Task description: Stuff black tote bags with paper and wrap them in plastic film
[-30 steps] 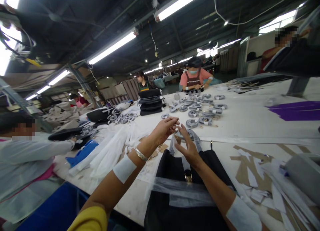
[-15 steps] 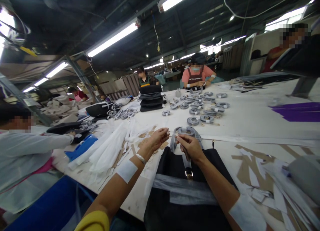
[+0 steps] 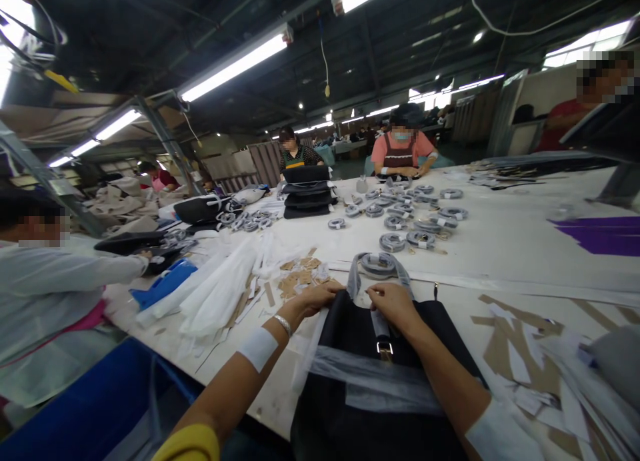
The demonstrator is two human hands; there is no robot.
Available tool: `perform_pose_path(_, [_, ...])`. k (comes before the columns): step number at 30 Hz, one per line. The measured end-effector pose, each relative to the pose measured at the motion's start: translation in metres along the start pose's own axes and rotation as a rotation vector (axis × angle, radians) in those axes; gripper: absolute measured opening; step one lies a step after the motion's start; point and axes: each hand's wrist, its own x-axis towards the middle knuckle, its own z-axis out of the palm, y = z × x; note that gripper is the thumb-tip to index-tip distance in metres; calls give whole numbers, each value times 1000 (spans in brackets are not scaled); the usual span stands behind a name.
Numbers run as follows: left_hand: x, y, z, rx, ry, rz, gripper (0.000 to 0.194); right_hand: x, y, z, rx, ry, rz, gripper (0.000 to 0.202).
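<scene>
A black bag (image 3: 345, 388) lies in front of me with its top toward the far side. Its handle (image 3: 354, 274) is wrapped in clear film and arches over the back, and a film-covered strap with a gold buckle (image 3: 385, 348) runs down its front. My left hand (image 3: 320, 297) is closed at the bag's upper left corner, its fingertips partly hidden by the edge. Just above the buckle strap, my right hand (image 3: 393, 306) is closed in a pinch; what its fingertips hold is too small to make out. Translucent film (image 3: 370, 378) crosses the bag's front.
Several coiled, wrapped straps (image 3: 393, 241) lie across the white table (image 3: 505, 248). White sheets (image 3: 220, 294) and brown card scraps (image 3: 300, 278) are to the left, more scraps (image 3: 515, 348) to the right. Beyond a black stack (image 3: 307, 194), co-workers sit; another person (image 3: 55, 288) works at left.
My left hand has come down onto the bag's upper left corner from above it. My right hand has lowered slightly toward the strap. The whole view has shifted a little.
</scene>
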Motion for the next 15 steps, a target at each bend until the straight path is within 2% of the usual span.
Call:
perform_pose_path(3, [1, 0, 4, -26, -54, 16, 32, 0, 0, 2, -26, -77, 16, 27])
perform_pose_path(6, [4, 1, 7, -20, -69, 59, 37, 0, 1, 6, -29, -105, 22, 30])
perform_pose_path(15, [10, 13, 22, 59, -79, 130, 25, 0, -2, 14, 17, -78, -9, 33])
